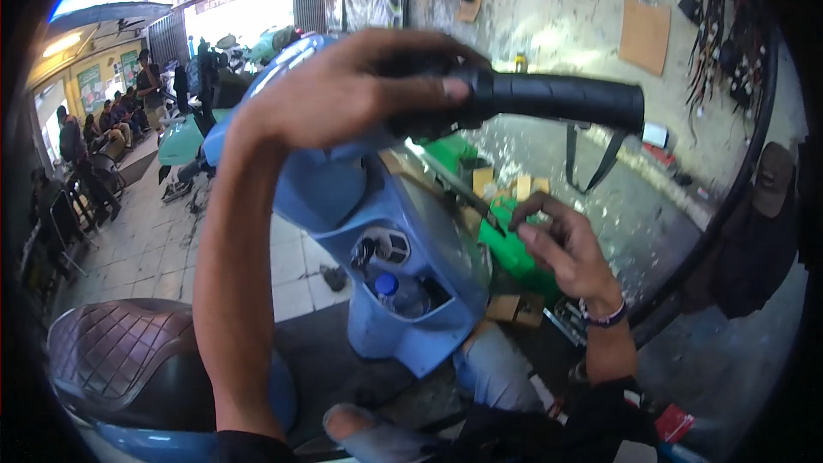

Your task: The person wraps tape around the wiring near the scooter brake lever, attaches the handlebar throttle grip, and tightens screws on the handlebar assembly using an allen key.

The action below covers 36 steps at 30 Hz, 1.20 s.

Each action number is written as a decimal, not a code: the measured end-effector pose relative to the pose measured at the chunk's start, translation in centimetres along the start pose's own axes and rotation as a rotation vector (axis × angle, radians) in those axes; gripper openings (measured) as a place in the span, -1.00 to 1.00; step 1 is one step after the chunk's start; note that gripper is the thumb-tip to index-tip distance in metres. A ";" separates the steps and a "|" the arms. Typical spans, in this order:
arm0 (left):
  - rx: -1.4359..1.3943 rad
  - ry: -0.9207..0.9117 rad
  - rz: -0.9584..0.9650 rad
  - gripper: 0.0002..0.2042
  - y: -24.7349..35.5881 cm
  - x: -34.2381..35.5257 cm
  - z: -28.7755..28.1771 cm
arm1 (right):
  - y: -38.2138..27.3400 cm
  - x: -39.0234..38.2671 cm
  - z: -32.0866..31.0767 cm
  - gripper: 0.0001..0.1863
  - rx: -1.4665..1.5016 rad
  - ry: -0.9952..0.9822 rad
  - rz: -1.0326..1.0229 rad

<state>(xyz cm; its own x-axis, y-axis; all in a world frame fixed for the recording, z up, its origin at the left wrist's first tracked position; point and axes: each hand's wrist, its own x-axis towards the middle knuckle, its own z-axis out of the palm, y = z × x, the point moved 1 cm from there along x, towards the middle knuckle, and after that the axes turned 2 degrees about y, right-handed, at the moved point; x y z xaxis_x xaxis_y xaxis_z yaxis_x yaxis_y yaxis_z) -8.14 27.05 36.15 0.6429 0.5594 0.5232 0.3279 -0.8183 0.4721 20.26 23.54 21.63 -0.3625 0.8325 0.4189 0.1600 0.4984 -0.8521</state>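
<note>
My left hand (pixel 343 90) reaches over the blue scooter's handlebar. Its fingers wrap round the dark control housing beside the black rubber grip (pixel 566 99), thumb pressed on top. Lower and to the right, my right hand (pixel 561 249) is raised with fingers curled and thumb and fingertips close together; anything between them is too small to make out. A slim bar (pixel 463 189), silver turning dark, slants below the grip, its end close to those fingertips. Under my left forearm is the scooter's blue front panel (pixel 429 249), with a blue-capped bottle (pixel 399 291) in its pocket.
The scooter's brown quilted seat (pixel 120 351) is at the lower left. Green plastic (pixel 514 249) and cardboard pieces (pixel 514 309) lie beyond my right hand. Dark cables (pixel 720 34) hang on the right wall. Other people (pixel 120 111) and scooters are far left.
</note>
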 end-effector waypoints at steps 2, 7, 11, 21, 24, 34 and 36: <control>0.065 0.072 0.030 -0.57 0.0 0.1 0.0 | 0.4 0.5 0.0 -0.78 0.025 0.080 -0.018; 0.098 -0.020 -0.042 -0.60 0.7 0.1 -0.6 | 0.2 1.8 0.9 -0.81 0.238 0.218 -0.192; 0.119 0.003 0.032 -0.61 0.8 0.3 -0.7 | -0.4 2.1 1.7 -0.83 0.155 0.311 -0.271; 0.124 0.042 -0.021 -0.58 0.5 0.1 -0.6 | 0.3 5.1 2.3 -0.80 0.179 0.317 -0.377; 0.096 -0.002 0.022 -0.57 0.1 0.3 -0.6 | 0.5 4.4 2.5 -0.79 0.089 0.257 -0.385; 0.027 -0.086 -0.238 -0.39 3.5 1.2 -0.4 | 0.7 5.1 3.0 -0.81 -0.179 0.313 -0.638; 0.073 -0.189 -0.420 -0.33 5.1 1.5 -1.1 | 0.5 5.0 2.8 -0.82 -0.239 0.294 -0.639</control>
<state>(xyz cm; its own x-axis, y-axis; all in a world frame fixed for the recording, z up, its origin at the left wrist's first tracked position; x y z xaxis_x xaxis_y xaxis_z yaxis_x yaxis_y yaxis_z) -6.28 23.88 40.10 0.5567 0.8160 0.1557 0.6303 -0.5370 0.5607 15.91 27.28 22.43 -0.1965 0.3764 0.9054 0.2082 0.9183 -0.3366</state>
